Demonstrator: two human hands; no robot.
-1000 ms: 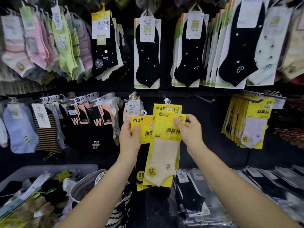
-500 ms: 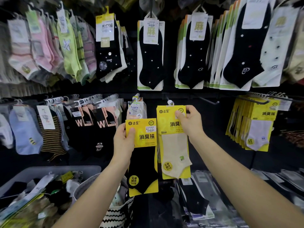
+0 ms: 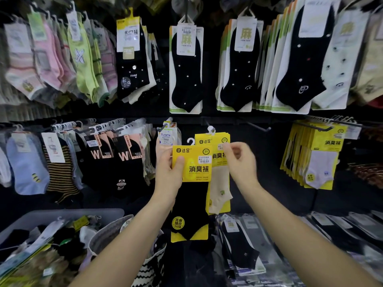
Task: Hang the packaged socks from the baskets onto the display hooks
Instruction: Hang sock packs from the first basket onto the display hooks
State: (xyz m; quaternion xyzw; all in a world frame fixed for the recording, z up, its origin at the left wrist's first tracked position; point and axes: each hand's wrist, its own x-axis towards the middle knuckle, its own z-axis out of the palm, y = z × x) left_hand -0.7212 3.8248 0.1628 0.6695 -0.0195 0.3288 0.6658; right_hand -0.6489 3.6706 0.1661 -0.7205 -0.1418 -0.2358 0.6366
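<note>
My left hand (image 3: 170,172) grips a yellow-carded pack of black socks (image 3: 191,204) by its top left corner, holding it upright in front of the display. Just behind and to the right, a yellow-carded pack of beige socks (image 3: 219,183) hangs from a display hook (image 3: 210,129) by its white hanger. My right hand (image 3: 240,162) is blurred, its fingers apart, right beside that beige pack's upper right edge and holding nothing. An empty hook (image 3: 259,127) sticks out to the right.
A grey basket (image 3: 62,216) full of loose sock packs sits at lower left, next to a striped fabric basket (image 3: 149,270). Hung socks fill the rows above and to the left. More yellow packs (image 3: 317,156) hang at right. Flat packs (image 3: 342,228) lie on the lower shelf.
The beige pack went from my right hand onto the hook, and my right hand has let go of it. My left hand raised the black-sock pack up and rightward.
</note>
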